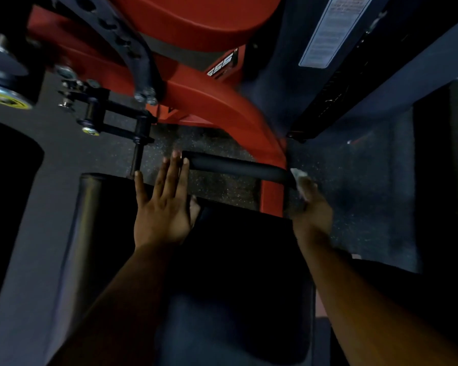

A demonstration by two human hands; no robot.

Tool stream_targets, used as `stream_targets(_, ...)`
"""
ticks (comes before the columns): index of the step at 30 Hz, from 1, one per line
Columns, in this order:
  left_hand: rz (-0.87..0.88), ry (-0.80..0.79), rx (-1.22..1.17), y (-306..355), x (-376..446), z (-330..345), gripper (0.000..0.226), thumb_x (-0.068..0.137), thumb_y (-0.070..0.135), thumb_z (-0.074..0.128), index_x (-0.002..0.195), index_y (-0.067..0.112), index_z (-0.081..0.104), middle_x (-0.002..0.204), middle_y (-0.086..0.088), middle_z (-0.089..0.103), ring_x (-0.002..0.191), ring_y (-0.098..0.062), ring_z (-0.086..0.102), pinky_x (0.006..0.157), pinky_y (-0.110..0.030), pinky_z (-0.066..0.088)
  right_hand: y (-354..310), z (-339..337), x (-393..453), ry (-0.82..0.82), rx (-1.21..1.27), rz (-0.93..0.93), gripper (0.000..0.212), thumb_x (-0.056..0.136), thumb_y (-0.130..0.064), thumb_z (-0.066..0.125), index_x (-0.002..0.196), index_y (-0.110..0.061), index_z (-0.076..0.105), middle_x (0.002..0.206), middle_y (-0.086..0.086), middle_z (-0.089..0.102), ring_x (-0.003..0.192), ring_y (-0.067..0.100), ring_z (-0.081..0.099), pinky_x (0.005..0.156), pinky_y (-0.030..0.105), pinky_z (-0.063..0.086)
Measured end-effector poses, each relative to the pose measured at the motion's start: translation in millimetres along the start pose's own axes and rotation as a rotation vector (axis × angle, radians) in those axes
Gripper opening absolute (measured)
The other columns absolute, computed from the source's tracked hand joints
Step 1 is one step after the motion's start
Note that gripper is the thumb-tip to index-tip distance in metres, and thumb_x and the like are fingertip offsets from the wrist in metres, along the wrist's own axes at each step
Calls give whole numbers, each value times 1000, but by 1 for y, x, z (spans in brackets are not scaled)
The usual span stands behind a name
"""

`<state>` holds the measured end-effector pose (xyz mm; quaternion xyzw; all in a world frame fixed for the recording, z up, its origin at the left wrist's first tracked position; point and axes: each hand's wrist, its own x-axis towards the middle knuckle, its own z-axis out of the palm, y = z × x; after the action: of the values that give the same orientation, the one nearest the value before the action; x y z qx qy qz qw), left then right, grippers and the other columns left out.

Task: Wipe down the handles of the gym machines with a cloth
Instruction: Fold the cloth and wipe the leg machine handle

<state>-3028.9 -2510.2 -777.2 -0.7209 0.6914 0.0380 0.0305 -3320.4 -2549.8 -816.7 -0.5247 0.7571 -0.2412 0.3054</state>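
Both bare forearms reach toward 12 o'clock. The left hand (pixel 164 207) lies flat, fingers straight and slightly spread. At its 3 o'clock, the right hand (pixel 311 207) is curled, pinching a cloth (pixel 298 175).

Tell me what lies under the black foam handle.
Under the black foam handle shows speckled dark rubber floor. The left hand lies flat by its free end; the right hand holds a pale cloth at the red frame, hiding that end.
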Motion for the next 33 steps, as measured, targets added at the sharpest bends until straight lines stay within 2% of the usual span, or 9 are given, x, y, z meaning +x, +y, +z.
stream_targets(3, 3, -3, -14, 0, -1, 2, 80, 99, 45, 36, 165, 15, 2, 173, -3, -8, 159, -18, -9, 122, -68, 6, -1, 6, 25, 169, 278, 383, 30, 106, -12, 52, 132, -10, 66, 125, -3, 64, 116, 10, 59, 83, 3, 40)
stream_targets(7, -8, 2, -34, 0, -1, 3, 79, 100, 45, 35, 165, 16, 1, 173, -2, -9, 159, -17, -8, 122, -69, 6, 7, 30, 56, -2, 281, 570, 26, 101, -9, 53, 122, -4, 69, 121, 17, 70, 111, 31, 66, 87, 33, 52)
stream_targets(15, -17, 7, -22, 2, -1, 4, 80, 99, 45, 36, 165, 17, -1, 172, -1, -12, 159, -16, -8, 122, -67, 7, -78, 61, 1, 272, 344, 225, 31, 101, -5, 49, 122, 1, 71, 128, 18, 68, 126, 31, 62, 113, 38, 42)
stream_targets(18, -18, 9, -28, 1, 0, 5, 79, 98, 46, 33, 165, 18, 1, 173, -1, -9, 159, -16, -4, 123, -66, 6, -114, 78, -33, 145, 179, -169, 38, 100, -9, 42, 126, -2, 70, 136, 18, 64, 134, 30, 56, 118, 35, 39)
stream_targets(21, -20, 18, -46, 1, -1, 5, 79, 97, 47, 32, 165, 18, 4, 173, 0, -7, 159, -16, -1, 123, -66, 7, -126, 66, -36, 85, 315, -295, 37, 99, 0, 44, 128, 2, 67, 136, 17, 64, 134, 26, 57, 116, 32, 41)
stream_targets(24, -28, 17, -48, 2, 0, 5, 79, 98, 46, 33, 165, 19, 3, 173, 0, -8, 158, -15, -5, 123, -65, 6, -91, 31, 7, 320, 526, 40, 28, 102, 3, 49, 121, 2, 70, 122, 11, 72, 122, 12, 65, 109, 29, 48)
stream_targets(27, -30, 19, -53, 1, -1, 5, 79, 99, 46, 34, 165, 18, 2, 173, 0, -10, 158, -15, -8, 123, -66, 7, -39, 8, 46, 68, 255, 449, 31, 105, -6, 45, 126, -5, 68, 125, 14, 70, 121, 24, 64, 100, 29, 48)
stream_targets(30, -16, 24, -38, 1, -1, 5, 79, 99, 45, 36, 165, 16, 3, 173, -2, -9, 159, -17, -7, 122, -67, 8, -36, 18, 47, -108, 75, 451, 31, 108, -21, 44, 122, -8, 67, 121, 18, 69, 113, 33, 66, 92, 35, 48)
stream_targets(33, -15, 19, -4, 2, -1, 5, 78, 100, 45, 34, 165, 15, 2, 173, -4, -9, 159, -19, -7, 122, -67, 8, -68, 36, 29, -2, 115, 287, 33, 109, -23, 42, 124, -6, 66, 122, 15, 69, 116, 29, 64, 91, 23, 42)
